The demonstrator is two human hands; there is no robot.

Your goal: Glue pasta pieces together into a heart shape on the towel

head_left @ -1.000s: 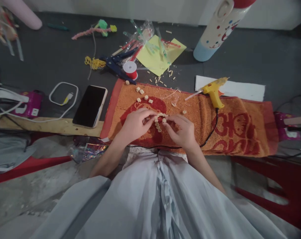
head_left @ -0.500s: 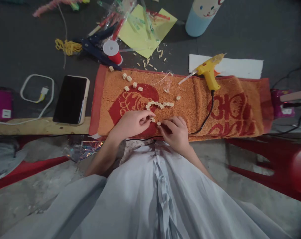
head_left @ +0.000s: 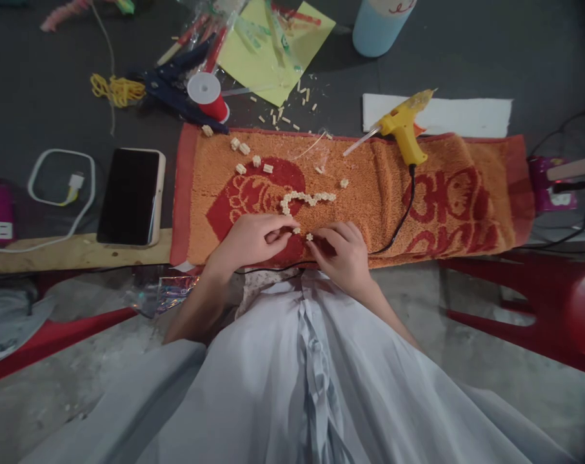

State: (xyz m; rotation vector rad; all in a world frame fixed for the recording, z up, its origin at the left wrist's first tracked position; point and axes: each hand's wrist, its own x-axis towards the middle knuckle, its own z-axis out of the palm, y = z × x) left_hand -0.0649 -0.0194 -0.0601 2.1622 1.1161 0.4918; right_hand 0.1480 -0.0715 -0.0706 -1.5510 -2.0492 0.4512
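Observation:
Over the front edge of the orange and red towel, my left hand pinches a small cream flower-shaped piece between thumb and forefinger. Close on its right, my right hand pinches a second cream flower-shaped piece at its fingertips. The two pieces are a small gap apart. Just beyond my hands a curved chain of cream pieces lies on the towel. Several loose cream pieces are scattered towards its back left, and one single piece lies right of the chain.
A yellow glue gun rests at the towel's back edge by a white strip, its cord crossing the towel. Behind lie a red thread spool, dark blue pliers-like tool, yellow paper and cut bits. A phone lies left.
The camera view has shifted slightly, so the table items sit a little lower-left or higher. Both hands keep their pinches, with the two pieces still close together.

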